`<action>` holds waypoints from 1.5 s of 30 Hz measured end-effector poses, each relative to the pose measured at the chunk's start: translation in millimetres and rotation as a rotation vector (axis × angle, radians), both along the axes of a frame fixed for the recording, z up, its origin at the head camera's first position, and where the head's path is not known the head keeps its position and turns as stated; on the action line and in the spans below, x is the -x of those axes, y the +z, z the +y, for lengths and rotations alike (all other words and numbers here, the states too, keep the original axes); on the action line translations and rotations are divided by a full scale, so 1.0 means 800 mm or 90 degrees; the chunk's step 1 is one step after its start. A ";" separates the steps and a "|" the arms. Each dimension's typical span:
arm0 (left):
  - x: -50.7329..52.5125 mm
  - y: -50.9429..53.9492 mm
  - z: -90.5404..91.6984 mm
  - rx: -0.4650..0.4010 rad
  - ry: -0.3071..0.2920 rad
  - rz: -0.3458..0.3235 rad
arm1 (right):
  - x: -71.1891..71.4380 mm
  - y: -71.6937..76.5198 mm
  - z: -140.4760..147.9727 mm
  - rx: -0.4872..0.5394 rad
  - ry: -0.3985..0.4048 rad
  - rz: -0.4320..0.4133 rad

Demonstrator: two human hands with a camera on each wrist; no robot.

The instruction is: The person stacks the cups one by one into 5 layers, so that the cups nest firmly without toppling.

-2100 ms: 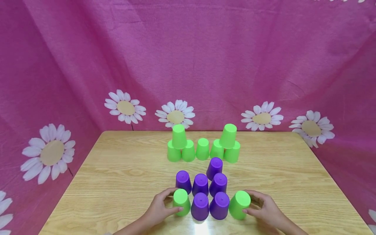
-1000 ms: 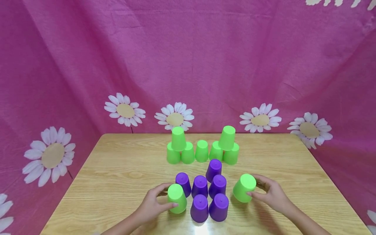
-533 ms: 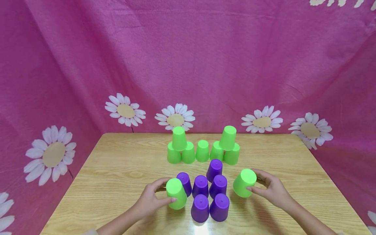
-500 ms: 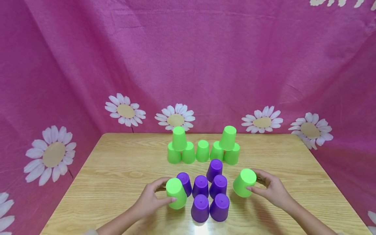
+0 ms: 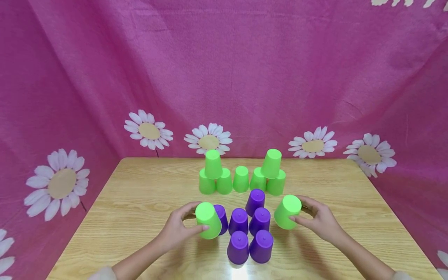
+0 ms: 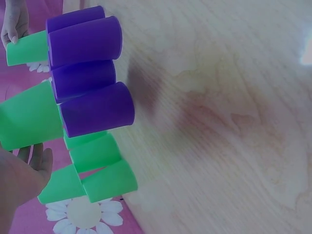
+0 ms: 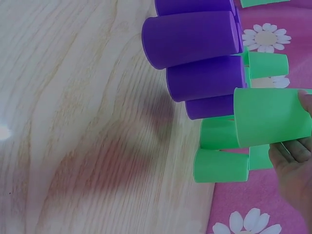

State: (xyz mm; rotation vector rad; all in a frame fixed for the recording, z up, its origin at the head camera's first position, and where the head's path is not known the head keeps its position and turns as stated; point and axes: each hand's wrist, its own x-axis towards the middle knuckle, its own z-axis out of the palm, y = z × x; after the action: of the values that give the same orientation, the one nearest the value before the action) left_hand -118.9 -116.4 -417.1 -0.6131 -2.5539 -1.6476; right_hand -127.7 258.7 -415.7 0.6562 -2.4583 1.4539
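Note:
My left hand (image 5: 176, 230) grips an upside-down green cup (image 5: 209, 221), held above the table and partly covering the leftmost purple cup (image 5: 221, 219). On the other side, my right hand (image 5: 322, 219) pinches another green cup (image 5: 287, 212) between thumb and fingers, to the right of the purple cups and off the table. Several upside-down purple cups stand between the hands, two of them in front (image 5: 238, 247). The left wrist view shows the left hand (image 6: 24, 178) around its green cup (image 6: 31, 117); in the right wrist view the right hand (image 7: 292, 168) holds its own (image 7: 270, 117).
Behind the purple cups, a row of green cups (image 5: 241, 179) stands upside down on the wooden table (image 5: 147, 202). One green cup (image 5: 213, 164) rests on the left pair and another (image 5: 271, 163) on the right pair. A pink cloth (image 5: 245, 77) with daisies hangs behind the table.
Both hands have lifted their green cups off the table beside the front purple cups and carried them outward and toward the back. Lately the right cup has come slightly inward. The standing cups have not moved.

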 end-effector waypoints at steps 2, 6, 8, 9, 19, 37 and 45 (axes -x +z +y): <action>0.001 0.003 0.001 -0.004 0.008 -0.005 | 0.002 0.001 -0.002 0.005 -0.002 -0.003; 0.004 0.009 0.003 -0.013 0.020 -0.019 | 0.007 0.002 -0.007 0.017 0.001 -0.004; 0.005 0.011 0.004 -0.016 0.023 -0.016 | 0.008 0.003 -0.009 0.019 0.002 -0.003; 0.006 0.011 0.005 -0.017 0.025 -0.014 | 0.009 0.004 -0.010 0.019 0.003 -0.002; 0.023 0.016 0.011 -0.026 0.069 -0.012 | 0.022 0.010 -0.022 0.032 -0.015 -0.015; 0.049 0.016 0.030 -0.075 0.133 -0.030 | 0.052 0.020 -0.041 0.108 -0.021 -0.015; 0.060 0.018 0.045 -0.092 0.153 -0.026 | 0.063 0.022 -0.050 0.138 -0.030 -0.028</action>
State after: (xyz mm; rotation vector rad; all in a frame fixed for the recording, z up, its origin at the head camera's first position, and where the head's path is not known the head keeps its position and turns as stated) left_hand -166.7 -80.6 -403.1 -0.2543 -2.3944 -1.7528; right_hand -177.8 218.5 -398.3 0.5231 -2.2855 1.7022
